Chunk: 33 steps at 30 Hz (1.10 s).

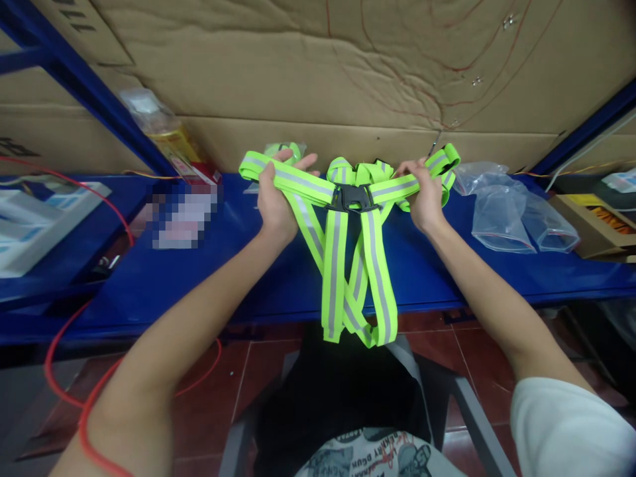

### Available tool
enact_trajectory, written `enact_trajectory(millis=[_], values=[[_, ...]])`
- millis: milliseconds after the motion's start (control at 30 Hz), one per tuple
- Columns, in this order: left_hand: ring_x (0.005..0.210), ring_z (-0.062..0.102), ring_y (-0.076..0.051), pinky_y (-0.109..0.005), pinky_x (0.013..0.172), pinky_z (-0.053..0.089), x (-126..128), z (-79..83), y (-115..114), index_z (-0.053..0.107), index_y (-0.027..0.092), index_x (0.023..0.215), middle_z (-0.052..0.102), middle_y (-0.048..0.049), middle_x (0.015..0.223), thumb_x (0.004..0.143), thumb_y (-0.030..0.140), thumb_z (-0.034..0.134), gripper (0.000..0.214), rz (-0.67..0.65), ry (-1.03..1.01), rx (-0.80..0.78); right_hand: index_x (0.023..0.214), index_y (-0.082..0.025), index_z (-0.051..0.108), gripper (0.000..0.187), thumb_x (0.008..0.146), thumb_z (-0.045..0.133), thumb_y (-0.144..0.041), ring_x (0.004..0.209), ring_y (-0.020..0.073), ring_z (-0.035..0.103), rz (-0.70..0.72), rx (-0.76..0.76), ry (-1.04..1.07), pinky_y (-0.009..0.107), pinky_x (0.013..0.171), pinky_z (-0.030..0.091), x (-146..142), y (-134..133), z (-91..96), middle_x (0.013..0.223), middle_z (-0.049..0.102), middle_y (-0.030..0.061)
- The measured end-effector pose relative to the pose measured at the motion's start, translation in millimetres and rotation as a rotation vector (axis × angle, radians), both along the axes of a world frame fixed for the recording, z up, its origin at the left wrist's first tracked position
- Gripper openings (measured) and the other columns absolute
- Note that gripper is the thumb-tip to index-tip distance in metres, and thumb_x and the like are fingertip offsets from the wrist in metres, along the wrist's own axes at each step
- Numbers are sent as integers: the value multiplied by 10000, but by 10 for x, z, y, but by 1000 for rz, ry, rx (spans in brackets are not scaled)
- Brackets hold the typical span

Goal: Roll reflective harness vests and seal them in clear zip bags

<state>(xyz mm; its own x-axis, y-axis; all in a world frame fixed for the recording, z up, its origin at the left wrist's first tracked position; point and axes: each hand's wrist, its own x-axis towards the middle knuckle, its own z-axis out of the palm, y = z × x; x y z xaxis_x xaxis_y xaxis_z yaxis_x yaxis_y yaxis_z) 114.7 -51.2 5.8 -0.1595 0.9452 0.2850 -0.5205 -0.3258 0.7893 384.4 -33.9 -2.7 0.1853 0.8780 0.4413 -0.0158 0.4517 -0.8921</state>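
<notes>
Stretched between my two hands is a neon-yellow reflective harness (pixel 336 265) with silver stripes, its straps hanging over the table's front edge. A black buckle (pixel 353 197) joins the bands at its middle. My left hand (pixel 279 199) grips the left band between thumb and palm, with some fingers extended behind it. On the other side, my right hand (pixel 422 192) pinches the right band near its folded end. Behind my left hand lies another yellow reflective bundle (pixel 287 151) in clear plastic, partly hidden.
The blue table (pixel 238 285) backs onto a cardboard wall (pixel 278 73). Clear plastic bags (pixel 501 215) lie at the right beside an open cardboard box (pixel 593 228). A bottle (pixel 166 136) stands at the left, near a white tray (pixel 44 232). A red hose (pixel 64 331) loops near my left arm.
</notes>
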Motion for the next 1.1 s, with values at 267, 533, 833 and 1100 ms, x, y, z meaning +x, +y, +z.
enact_trajectory(millis=[267,533,833,1100], values=[[904,755,-280,-503,1014,633,-97,-66,25,561,289,920,578,-19,688,1016,767,447,501,-105,178,36,822,-308,564,657,780,679,-954,891,314,693,225,-86,-45,575,911,618,-43,-104,47,745,574,40],[839,655,-267,-499,970,605,45,-82,-196,788,215,1130,590,-82,865,914,736,477,644,-335,210,108,897,-308,650,887,833,242,-1093,906,322,645,225,-91,-92,522,814,578,-177,-205,10,830,582,92],[1337,667,-326,-451,1148,539,7,-223,-70,843,240,1244,793,-72,1296,868,384,771,408,-343,610,136,824,-308,469,560,854,541,-863,770,266,549,331,-123,-75,508,817,599,-176,-51,-155,767,520,41],[629,604,-113,-230,520,428,42,-172,-220,652,326,1536,682,18,864,757,374,1012,859,-549,615,124,948,-304,562,473,773,829,-653,836,261,694,385,-185,-39,428,751,589,-270,-234,-29,896,717,23]])
